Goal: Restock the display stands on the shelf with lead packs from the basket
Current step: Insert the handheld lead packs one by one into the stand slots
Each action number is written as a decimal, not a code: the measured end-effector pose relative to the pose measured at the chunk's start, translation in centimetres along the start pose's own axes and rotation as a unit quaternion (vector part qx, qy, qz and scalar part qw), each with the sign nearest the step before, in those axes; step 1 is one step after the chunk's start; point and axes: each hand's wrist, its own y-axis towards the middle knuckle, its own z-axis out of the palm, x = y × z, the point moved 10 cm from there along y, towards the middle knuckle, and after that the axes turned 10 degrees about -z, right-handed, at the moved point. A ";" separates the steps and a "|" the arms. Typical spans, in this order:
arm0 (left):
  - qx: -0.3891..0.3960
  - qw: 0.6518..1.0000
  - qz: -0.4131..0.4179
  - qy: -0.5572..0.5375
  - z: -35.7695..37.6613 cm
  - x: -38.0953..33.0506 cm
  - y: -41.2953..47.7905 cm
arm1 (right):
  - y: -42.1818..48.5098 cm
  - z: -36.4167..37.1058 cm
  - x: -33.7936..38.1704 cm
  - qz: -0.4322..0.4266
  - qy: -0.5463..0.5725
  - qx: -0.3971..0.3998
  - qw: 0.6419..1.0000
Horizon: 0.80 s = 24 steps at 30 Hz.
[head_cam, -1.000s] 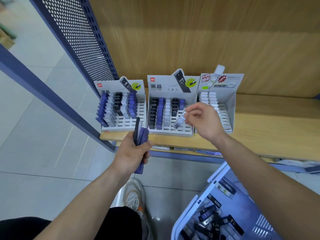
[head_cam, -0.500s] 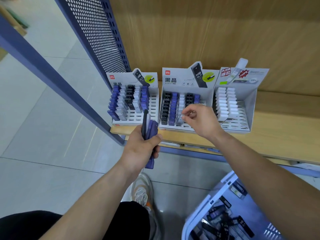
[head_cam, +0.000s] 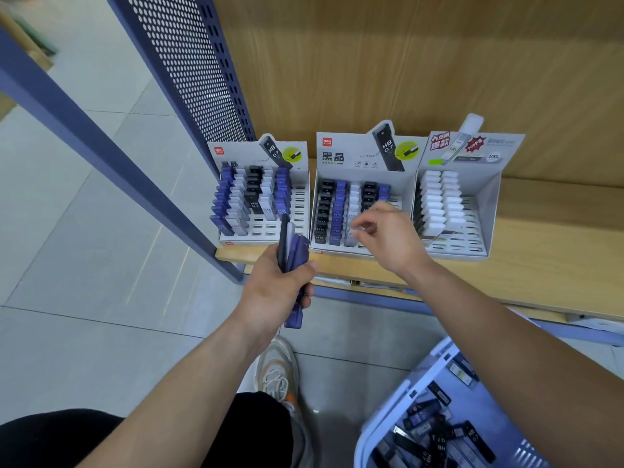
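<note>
Head view: the left hand (head_cam: pixel 273 292) grips a bundle of lead packs (head_cam: pixel 300 251) upright, just in front of the front edge of the shelf (head_cam: pixel 540 251) and below the left display stand (head_cam: pixel 243 153). Its fingers (head_cam: pixel 305 295) and thumb are curled round the bundle. The packs are slim, flat cases: one black, one pale, the rest purple.

The right hand (head_cam: pixel 388 238) hovers over the front rows of the middle display stand (head_cam: pixel 354 146), at its pale column. Its fingers are curled, but blur prevents telling whether they pinch a pack.

The right display stand (head_cam: pixel 489 197) holds white packs. All three stands sit side by side at the shelf's left end.

The basket (head_cam: pixel 405 388), below the shelf's front edge, holds loose packs (head_cam: pixel 435 430), mostly black and marked HB.
</note>
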 end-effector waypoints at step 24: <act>0.062 0.998 0.016 -0.014 2.1 -1.2 -0.6 | -2.9 -2.5 2.4 0.083 0.170 -0.046 0.981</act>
